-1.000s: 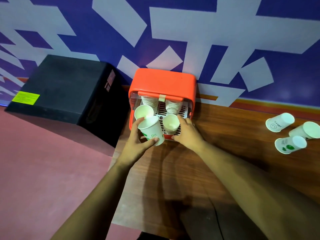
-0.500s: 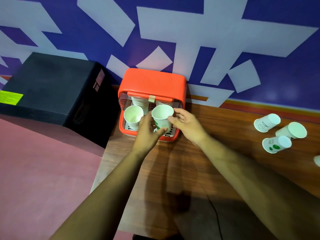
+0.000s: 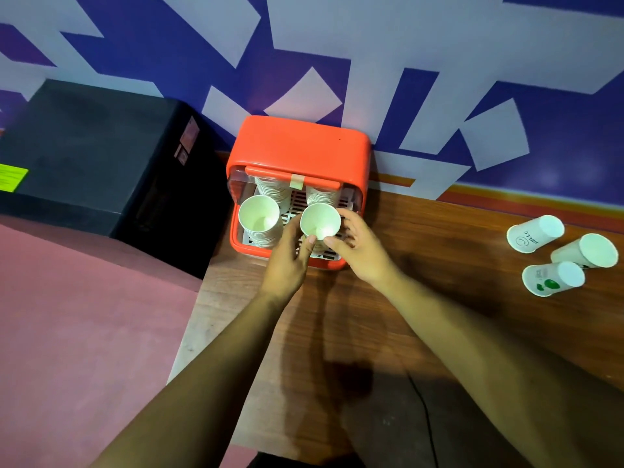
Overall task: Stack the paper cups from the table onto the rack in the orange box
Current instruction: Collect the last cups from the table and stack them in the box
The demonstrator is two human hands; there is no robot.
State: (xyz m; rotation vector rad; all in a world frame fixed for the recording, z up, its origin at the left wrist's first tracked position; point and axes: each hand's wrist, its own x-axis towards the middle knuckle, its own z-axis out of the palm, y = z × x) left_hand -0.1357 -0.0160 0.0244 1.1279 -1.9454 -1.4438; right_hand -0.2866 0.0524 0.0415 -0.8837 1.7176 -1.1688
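The orange box (image 3: 299, 146) stands against the wall with its front open and a white slotted rack (image 3: 297, 201) inside. Stacks of white paper cups stand on the rack: two at the back, one at front left (image 3: 259, 219), one at front right (image 3: 320, 220). My left hand (image 3: 287, 261) and my right hand (image 3: 361, 248) both hold the front right stack, fingers curled round its sides just under the top cup's rim. Three loose cups lie on their sides on the wooden table (image 3: 439, 298) at far right: (image 3: 535, 233), (image 3: 586, 251), (image 3: 552, 278).
A large black box (image 3: 91, 157) stands left of the orange box, on a lower pink surface (image 3: 84, 332). The table's left edge runs down just under my left forearm. A thin dark cable (image 3: 425, 420) lies on the table near the bottom.
The cup my left hand carried has gone to the right and down onto the front right stack. My right hand has closed in on that same stack.
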